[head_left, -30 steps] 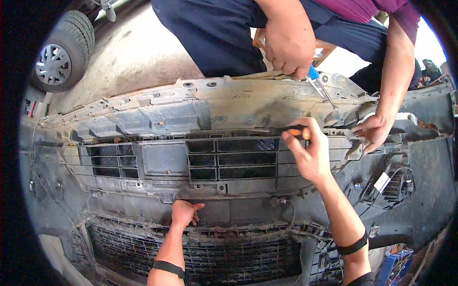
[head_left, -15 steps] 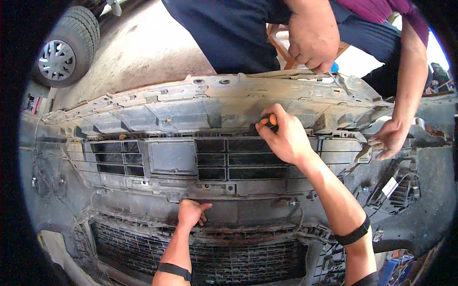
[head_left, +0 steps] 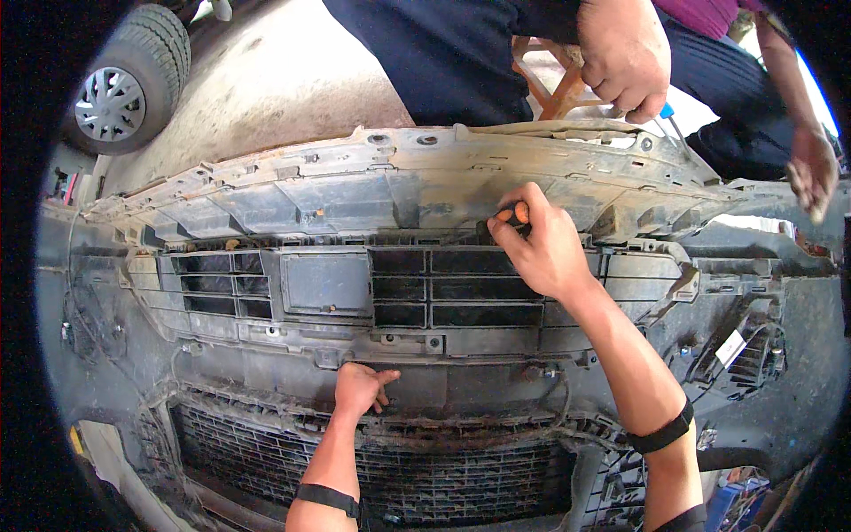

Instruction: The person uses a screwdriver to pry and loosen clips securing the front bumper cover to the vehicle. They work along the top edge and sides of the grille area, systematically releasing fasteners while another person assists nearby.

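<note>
A large dirty car bumper [head_left: 417,387] lies with its ribbed inner side facing me. My right hand [head_left: 551,253] is closed around a screwdriver [head_left: 512,215] with a black and orange handle. Its thin shaft points left, at the seam above the slatted grille opening [head_left: 483,288]; the exact contact of the tip is too small to tell. On the bumper's middle strip, below that opening, rests my left hand [head_left: 356,390]. It holds nothing; one finger stretches to the right and the others bend loosely downward, apart.
Across the bumper a co-worker in dark trousers holds a blue-handled tool [head_left: 667,111] at its far edge; the co-worker's other hand [head_left: 811,173] hangs at the right. A wheel [head_left: 111,102] stands far left. A wooden stool [head_left: 563,84] is behind. A mesh grille [head_left: 372,470] lies nearest me.
The co-worker's free hand has lifted off the bumper and swung right. The co-worker's tool hand has shifted slightly right. My right hand and screwdriver moved slightly right and up in the picture.
</note>
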The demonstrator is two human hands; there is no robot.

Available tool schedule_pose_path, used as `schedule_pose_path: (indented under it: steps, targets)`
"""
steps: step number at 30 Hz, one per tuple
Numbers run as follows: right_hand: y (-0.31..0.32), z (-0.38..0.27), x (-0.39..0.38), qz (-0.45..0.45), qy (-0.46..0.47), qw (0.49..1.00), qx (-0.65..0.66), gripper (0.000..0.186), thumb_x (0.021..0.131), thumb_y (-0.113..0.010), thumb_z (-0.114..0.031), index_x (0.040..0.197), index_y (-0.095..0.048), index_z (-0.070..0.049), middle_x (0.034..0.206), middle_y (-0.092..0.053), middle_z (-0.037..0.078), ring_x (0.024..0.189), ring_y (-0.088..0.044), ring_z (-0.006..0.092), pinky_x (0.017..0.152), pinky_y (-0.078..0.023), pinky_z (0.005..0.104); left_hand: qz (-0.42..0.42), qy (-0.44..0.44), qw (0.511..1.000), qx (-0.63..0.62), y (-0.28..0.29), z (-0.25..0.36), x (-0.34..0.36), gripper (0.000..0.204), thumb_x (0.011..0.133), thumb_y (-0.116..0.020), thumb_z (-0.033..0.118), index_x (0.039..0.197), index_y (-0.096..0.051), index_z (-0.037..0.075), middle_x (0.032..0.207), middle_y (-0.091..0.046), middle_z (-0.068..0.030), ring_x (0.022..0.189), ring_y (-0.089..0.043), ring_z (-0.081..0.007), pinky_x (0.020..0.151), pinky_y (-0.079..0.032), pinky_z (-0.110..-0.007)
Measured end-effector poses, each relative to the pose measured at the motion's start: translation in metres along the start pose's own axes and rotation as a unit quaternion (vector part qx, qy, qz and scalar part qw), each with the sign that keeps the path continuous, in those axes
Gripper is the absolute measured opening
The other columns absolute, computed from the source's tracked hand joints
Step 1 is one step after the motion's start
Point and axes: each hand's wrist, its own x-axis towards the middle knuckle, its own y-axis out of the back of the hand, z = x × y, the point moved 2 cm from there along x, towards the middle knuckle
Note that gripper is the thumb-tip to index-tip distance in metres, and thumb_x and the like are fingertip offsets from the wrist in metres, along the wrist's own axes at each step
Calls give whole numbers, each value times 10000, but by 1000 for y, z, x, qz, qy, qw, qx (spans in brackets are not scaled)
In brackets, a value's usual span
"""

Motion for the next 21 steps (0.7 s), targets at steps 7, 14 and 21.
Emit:
schedule_pose_path:
  steps: [7, 14, 21]
  targets:
    - [2, 0, 6, -23, -12, 1000, -1, 291, 811, -647, -191, 978, -485, -17, 834, -625, 192, 794, -609, 406, 693, -479, 470, 2, 4, 1000, -24, -1, -1, 1, 425, 764, -782, 222, 490, -590, -40, 480, -592, -140, 340, -540, -184, 321, -418, -316]
    - [1, -2, 8, -42, -3, 999, -6, 300, 819, -640, -208, 986, -476, -19, 835, -622, 210, 800, -603, 423, 699, -478, 481, 10, 4, 1000, -4, 0, 1, 0, 426, 759, -789, 220, 481, -588, -34, 468, -582, -127, 342, -541, -183, 324, -423, -317]
    - [-3, -6, 6, -65, 20, 997, -47, 297, 814, -642, -203, 986, -478, -25, 826, -614, 222, 798, -598, 430, 697, -474, 485, 11, -16, 1000, 3, 0, 3, -2, 433, 763, -783, 225, 477, -580, -30, 472, -586, -137, 333, -529, -184, 323, -406, -319]
